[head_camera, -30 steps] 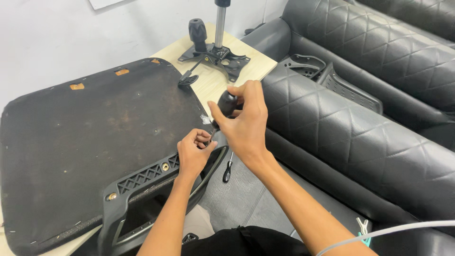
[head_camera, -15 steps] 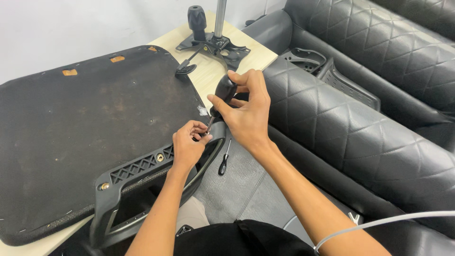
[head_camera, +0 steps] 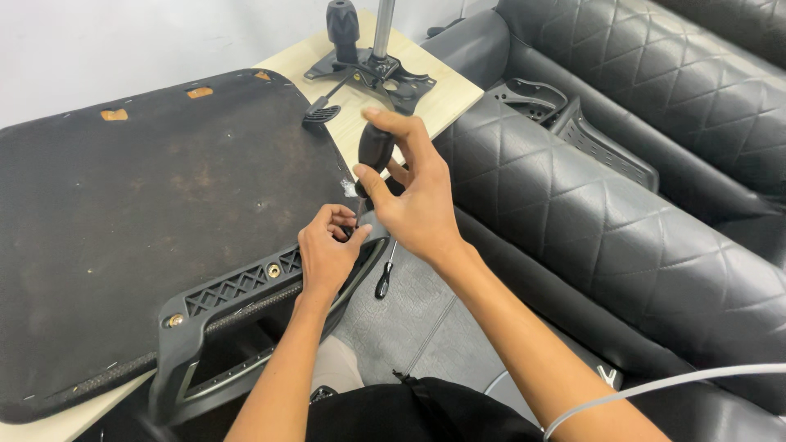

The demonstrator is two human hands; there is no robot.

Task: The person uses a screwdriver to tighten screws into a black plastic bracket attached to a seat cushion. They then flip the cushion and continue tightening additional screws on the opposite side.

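Right hand (head_camera: 417,209) raised on screwdriver (head_camera: 375,149), tip hidden

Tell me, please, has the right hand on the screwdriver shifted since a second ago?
No: the right hand grips the screwdriver handle at the same corner of the chair seat base, above the armrest bracket; only the camera shifted.

No packages, labels, signs or screens — none visible

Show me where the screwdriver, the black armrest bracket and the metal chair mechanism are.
screwdriver (head_camera: 375,147), head view, on its black handle.
black armrest bracket (head_camera: 237,288), head view, on the ribbed plate by the bolts.
metal chair mechanism (head_camera: 385,78), head view, on the base plate below the post.
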